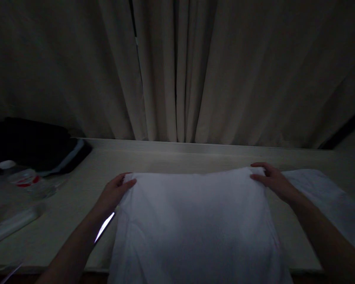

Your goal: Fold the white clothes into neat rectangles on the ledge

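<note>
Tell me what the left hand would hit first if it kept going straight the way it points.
The left hand grips the far corner of the white cloth and points away toward the curtain. Beyond it lies bare table, then probably the curtain; depth is unclear.

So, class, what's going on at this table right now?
A person stands at a pale table in a dim room, with a white cloth spread in front of them. The left hand holds its far left corner and the right hand rests on its far right corner. A dark bundle and a plastic bottle lie to the left, with curtains behind.
</note>
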